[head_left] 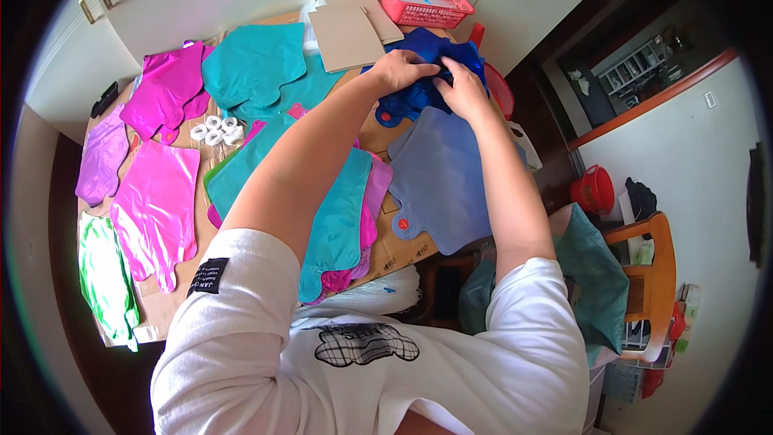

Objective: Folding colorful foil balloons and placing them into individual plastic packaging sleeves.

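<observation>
Both my arms reach to the far right part of the table. My left hand (398, 71) is closed on crinkled dark blue foil pieces (419, 99) that look like flat, uninflated foil balloons. Close beside it, my right hand (464, 90) also pinches the dark blue foil, thumb and fingers together; the exact spot gripped is partly hidden. Under my right forearm lies a stack of dull grey-blue balloons (439, 173) with rounded tabs, one bearing a red dot. Left of it, teal balloons (342, 209) overlap pink and magenta ones, partly covered by my left arm.
More flat foil balloons lie leftward: teal (254, 64), magenta (165, 89), pink (157, 209), lilac (103, 159) and green (109, 282). White tape-like rolls (213, 135) sit among them. Cardboard sheets (346, 36) and a pink basket (403, 12) stand behind. A wooden chair (662, 290) is at right.
</observation>
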A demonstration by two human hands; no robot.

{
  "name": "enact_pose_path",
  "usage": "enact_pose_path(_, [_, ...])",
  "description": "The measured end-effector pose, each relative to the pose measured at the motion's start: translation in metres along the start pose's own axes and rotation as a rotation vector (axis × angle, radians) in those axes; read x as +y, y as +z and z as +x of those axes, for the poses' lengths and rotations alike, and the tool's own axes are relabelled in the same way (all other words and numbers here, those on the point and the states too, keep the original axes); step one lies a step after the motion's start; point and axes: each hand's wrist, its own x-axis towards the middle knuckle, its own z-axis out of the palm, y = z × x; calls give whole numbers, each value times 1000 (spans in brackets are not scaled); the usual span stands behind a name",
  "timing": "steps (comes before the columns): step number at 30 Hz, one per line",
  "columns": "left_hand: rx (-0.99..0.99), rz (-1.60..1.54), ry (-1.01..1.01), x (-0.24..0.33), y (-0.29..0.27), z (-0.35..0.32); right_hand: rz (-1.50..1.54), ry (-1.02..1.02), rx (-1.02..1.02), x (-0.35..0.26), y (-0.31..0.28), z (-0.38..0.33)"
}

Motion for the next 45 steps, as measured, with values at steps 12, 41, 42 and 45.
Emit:
enact_pose_path(12, [259,-360,-130,9,-11,1,-263,104,-219,-19,0,1])
enact_pose_path(41, [60,986,279,54,-74,-338,71,129,193,-36,-32,-4])
enact_pose_path(42, [69,959,237,39,-67,-340,21,145,157,-52,-44,-14])
enact_pose_path(45, [71,821,157,23,-58,-344,-121,302,-133,-87,-80,-55])
